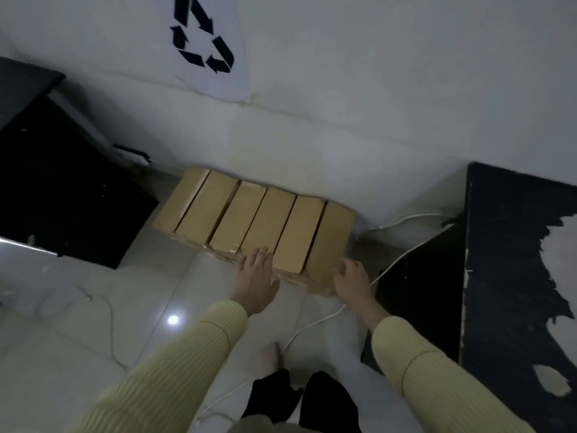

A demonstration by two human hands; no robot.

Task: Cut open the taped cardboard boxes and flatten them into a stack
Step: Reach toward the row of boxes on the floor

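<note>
Left hand [254, 276], fingers [259, 256] straight, rests on boxes [249, 214]; right hand [351, 278] grips end box [331, 242]; recycling symbol [203, 35] above.

Six cardboard boxes [249, 220] stand side by side in a row on the floor [140, 292], their far ends against the wall [374, 104]. A recycling sign [203, 35] hangs on the wall above them, to the left. A cabinet [62, 189] stands left of the row, a panel [515, 260] right. The left hand [254, 279] rests on the row's near edge, the right hand [351, 281] at its near right corner. A cable [312, 323] runs along the floor beneath the right hand.
</note>
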